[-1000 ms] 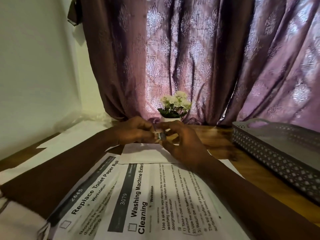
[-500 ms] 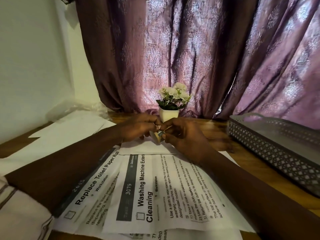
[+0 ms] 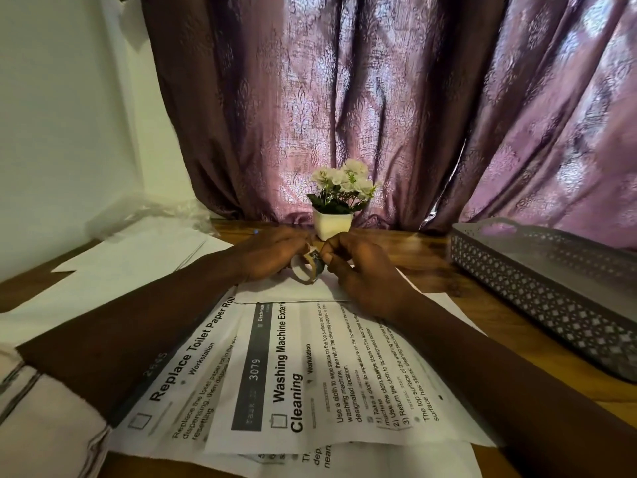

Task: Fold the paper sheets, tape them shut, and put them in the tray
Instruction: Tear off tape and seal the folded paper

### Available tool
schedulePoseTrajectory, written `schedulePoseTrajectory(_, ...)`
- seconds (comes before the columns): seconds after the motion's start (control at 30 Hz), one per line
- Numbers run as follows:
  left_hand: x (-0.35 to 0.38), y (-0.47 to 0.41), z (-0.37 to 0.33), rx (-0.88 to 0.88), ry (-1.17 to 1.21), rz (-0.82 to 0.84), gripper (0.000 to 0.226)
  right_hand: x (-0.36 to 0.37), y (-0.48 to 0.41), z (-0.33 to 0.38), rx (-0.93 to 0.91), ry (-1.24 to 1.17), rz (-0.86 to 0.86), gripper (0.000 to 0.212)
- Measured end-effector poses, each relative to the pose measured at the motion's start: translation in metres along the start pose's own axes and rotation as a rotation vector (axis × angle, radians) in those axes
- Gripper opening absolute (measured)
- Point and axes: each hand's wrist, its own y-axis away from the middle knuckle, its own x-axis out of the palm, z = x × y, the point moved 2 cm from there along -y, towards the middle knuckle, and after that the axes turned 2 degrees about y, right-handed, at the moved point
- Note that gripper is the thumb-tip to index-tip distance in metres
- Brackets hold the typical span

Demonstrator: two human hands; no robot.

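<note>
A small roll of tape (image 3: 309,268) with a cardboard core sits between my two hands, just above the table. My left hand (image 3: 270,253) holds its left side and my right hand (image 3: 358,267) pinches its right edge with thumb and fingers. Under the hands lies a folded white sheet (image 3: 275,293). Nearer to me lie printed paper sheets, one headed "Washing Machine Exterior Cleaning" (image 3: 327,374) and one headed "Replace Toilet Paper Roll" (image 3: 186,377). The grey perforated tray (image 3: 537,288) stands on the right of the table.
A small white pot of white flowers (image 3: 336,205) stands right behind my hands, before the purple curtain. More white sheets (image 3: 138,257) and a clear plastic wrap (image 3: 144,215) lie at the left by the wall. Wooden table top (image 3: 424,260) shows between hands and tray.
My hands with the tape roll have lowered slightly toward the folded sheet, and the roll shows more fully between them. The view has tilted up a little.
</note>
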Motion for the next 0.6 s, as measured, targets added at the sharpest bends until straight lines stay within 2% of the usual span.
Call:
schedulePoseTrajectory(0.07, 0.002, 0.001, -0.003, -0.015, 0.025, -0.009, 0.029, 0.000, 0.001, 0.001, 0.017, -0.034, 0.010, 0.010)
schedulePoseTrajectory(0.27, 0.008, 0.003, -0.011, -0.088, 0.244, -0.042, 0.037, 0.002, 0.003, 0.005, 0.137, -0.292, 0.019, 0.011)
schedulePoseTrajectory(0.4, 0.007, 0.002, -0.013, -0.149, 0.450, -0.054, 0.056, -0.001, 0.006, 0.014, 0.183, -0.470, 0.022, 0.014)
schedulePoseTrajectory(0.5, 0.009, 0.000, -0.010, -0.220, 0.534, -0.002, 0.076, -0.002, 0.007, 0.020, 0.231, -0.638, 0.005, 0.011)
schedulePoseTrajectory(0.57, 0.009, 0.000, -0.008, -0.257, 0.583, 0.039, 0.075, -0.005, 0.008, 0.022, 0.258, -0.745, -0.018, 0.007)
schedulePoseTrajectory(0.6, 0.008, 0.000, -0.008, -0.264, 0.597, 0.054, 0.072, -0.007, 0.008, 0.021, 0.264, -0.771, -0.031, 0.013)
